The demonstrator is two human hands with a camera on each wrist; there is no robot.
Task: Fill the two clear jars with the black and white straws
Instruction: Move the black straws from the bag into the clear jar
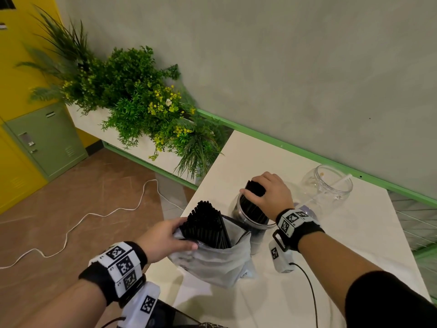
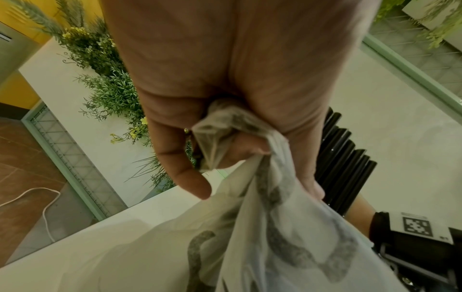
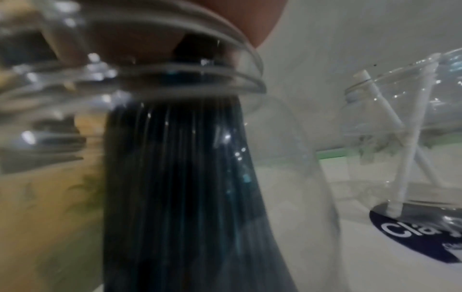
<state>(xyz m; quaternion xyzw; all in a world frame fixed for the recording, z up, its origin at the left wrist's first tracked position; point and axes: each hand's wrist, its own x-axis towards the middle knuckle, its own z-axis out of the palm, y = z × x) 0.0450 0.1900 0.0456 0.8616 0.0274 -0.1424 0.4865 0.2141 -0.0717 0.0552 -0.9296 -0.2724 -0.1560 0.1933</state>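
Note:
My right hand grips a bundle of black straws standing in the near clear jar, their lower ends inside the glass. My left hand pinches the rim of a translucent plastic bag that holds many more black straws; the left wrist view shows the bag film bunched between thumb and fingers. The second clear jar stands farther right with two white straws leaning inside it.
The white table ends at a left edge near the bag, with brown floor and a white cable below. A planter of green plants stands beyond the table corner. A grey wall with a green rail runs behind the jars.

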